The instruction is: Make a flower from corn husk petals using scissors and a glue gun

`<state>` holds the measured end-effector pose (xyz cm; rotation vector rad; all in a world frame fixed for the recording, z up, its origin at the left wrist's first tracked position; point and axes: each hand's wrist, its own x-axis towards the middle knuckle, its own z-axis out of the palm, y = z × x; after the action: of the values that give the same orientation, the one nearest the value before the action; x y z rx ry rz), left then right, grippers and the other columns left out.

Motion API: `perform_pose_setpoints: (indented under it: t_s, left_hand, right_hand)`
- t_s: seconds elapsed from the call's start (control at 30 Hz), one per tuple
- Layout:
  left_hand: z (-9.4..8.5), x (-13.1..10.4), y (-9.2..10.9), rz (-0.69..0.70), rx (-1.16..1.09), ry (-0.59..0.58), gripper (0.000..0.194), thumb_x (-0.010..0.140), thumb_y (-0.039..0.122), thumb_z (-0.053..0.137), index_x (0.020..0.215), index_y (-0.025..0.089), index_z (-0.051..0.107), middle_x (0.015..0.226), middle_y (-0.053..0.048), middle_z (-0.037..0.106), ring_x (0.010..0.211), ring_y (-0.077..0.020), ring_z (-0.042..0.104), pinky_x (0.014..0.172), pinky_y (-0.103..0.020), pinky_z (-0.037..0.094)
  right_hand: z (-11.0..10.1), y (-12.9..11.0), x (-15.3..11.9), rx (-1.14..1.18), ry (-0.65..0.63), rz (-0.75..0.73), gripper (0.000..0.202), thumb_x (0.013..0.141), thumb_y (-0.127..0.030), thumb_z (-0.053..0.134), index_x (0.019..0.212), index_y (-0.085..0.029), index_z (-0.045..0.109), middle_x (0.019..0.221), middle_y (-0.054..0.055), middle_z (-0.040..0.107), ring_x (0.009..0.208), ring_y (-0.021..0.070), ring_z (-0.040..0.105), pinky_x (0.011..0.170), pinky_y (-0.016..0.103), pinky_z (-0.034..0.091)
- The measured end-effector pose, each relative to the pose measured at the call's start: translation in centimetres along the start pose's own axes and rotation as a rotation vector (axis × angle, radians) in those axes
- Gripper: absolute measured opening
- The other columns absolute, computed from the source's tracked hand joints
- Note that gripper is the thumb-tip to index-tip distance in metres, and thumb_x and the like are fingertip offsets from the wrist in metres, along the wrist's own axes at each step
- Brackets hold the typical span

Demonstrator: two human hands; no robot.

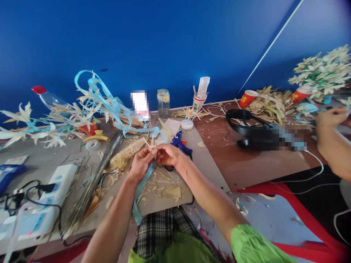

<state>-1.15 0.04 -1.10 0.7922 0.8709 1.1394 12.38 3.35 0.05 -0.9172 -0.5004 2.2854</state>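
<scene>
Both hands — left hand, right hand — pinch a husk piece with the ribbon trailing; too hard a pull could tear it.

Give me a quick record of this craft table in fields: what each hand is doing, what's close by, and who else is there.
left hand: pinches a light blue ribbon and straw piece
right hand: meets the left, gripping the same small piece
near hands: blue glue gun, dried corn cob, husk scraps
left edge: white power strip
other person: a hand at right
</scene>
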Motion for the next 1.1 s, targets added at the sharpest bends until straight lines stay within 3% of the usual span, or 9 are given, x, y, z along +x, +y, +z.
perform_pose_setpoints:
  t_s: [0.07,0.23,0.43,0.53,0.7,0.83,0.93,1.1]
  left_hand:
    - [0.07,0.00,0.09,-0.009,0.022,0.021,0.025,0.062,0.029,0.077,0.076,0.013,0.064,0.064,-0.002,0.064,0.057,-0.0124,0.060,0.055,-0.024,0.047]
    - [-0.17,0.07,0.29,0.004,0.062,0.058,0.024,0.062,0.029,0.077,0.072,0.012,0.064,0.061,-0.002,0.062,0.056,-0.0115,0.059,0.051,-0.021,0.043]
    - [-0.41,-0.06,0.34,-0.018,0.050,0.047,0.023,0.060,0.026,0.079,0.072,0.014,0.064,0.061,-0.001,0.062,0.060,-0.0129,0.061,0.055,-0.022,0.046]
    - [-0.33,-0.08,0.25,0.010,0.053,0.022,0.021,0.061,0.024,0.078,0.072,0.014,0.064,0.064,-0.001,0.064,0.062,-0.0130,0.062,0.060,-0.024,0.048]
    - [-0.28,-0.34,0.09,0.062,0.043,-0.008,0.018,0.063,0.025,0.077,0.075,0.015,0.067,0.067,-0.002,0.067,0.062,-0.0131,0.063,0.061,-0.025,0.050]
    - [-0.34,-0.40,0.13,0.085,0.039,0.006,0.020,0.061,0.025,0.078,0.075,0.014,0.068,0.067,-0.002,0.067,0.061,-0.0133,0.063,0.061,-0.026,0.049]
    - [-0.33,-0.23,0.26,0.065,0.020,0.009,0.020,0.059,0.024,0.079,0.071,0.014,0.066,0.066,-0.002,0.066,0.061,-0.0124,0.061,0.060,-0.026,0.048]
    - [-0.45,-0.14,0.71,0.016,-0.016,0.006,0.025,0.062,0.032,0.077,0.072,0.013,0.065,0.053,0.003,0.052,0.047,-0.0068,0.047,0.053,-0.023,0.041]
  right_hand:
    - [0.01,0.01,0.11,-0.008,0.023,-0.032,0.014,0.070,-0.017,0.057,0.058,-0.014,0.050,0.043,-0.005,0.046,0.038,0.0052,0.033,0.046,0.022,0.032]
    - [0.38,0.24,0.21,-0.098,0.104,-0.289,0.008,0.064,-0.015,0.058,0.058,-0.014,0.054,0.042,-0.005,0.047,0.038,0.0054,0.037,0.044,0.021,0.028]
    - [0.27,0.23,0.11,-0.163,0.127,-0.388,0.016,0.063,-0.020,0.062,0.053,-0.015,0.050,0.042,-0.006,0.047,0.038,0.0052,0.038,0.043,0.021,0.027]
    - [0.24,0.10,0.02,-0.107,0.107,-0.309,0.017,0.064,-0.018,0.062,0.054,-0.015,0.049,0.042,-0.006,0.046,0.038,0.0054,0.036,0.043,0.021,0.028]
    - [0.19,0.03,-0.09,0.023,-0.018,-0.011,0.017,0.071,-0.017,0.059,0.058,-0.015,0.048,0.044,-0.005,0.046,0.039,0.0052,0.034,0.046,0.021,0.032]
    - [0.09,0.07,0.07,0.073,-0.071,0.055,0.016,0.073,-0.015,0.059,0.060,-0.014,0.049,0.045,-0.005,0.047,0.039,0.0048,0.034,0.047,0.020,0.034]
    - [0.14,0.02,0.07,0.059,-0.030,-0.023,0.017,0.073,-0.015,0.059,0.058,-0.014,0.049,0.044,-0.004,0.048,0.040,0.0049,0.035,0.047,0.020,0.034]
    - [0.22,-0.27,-0.43,-0.075,0.030,-0.309,0.021,0.064,-0.020,0.069,0.056,-0.015,0.050,0.044,-0.006,0.047,0.040,0.0041,0.035,0.045,0.020,0.030]
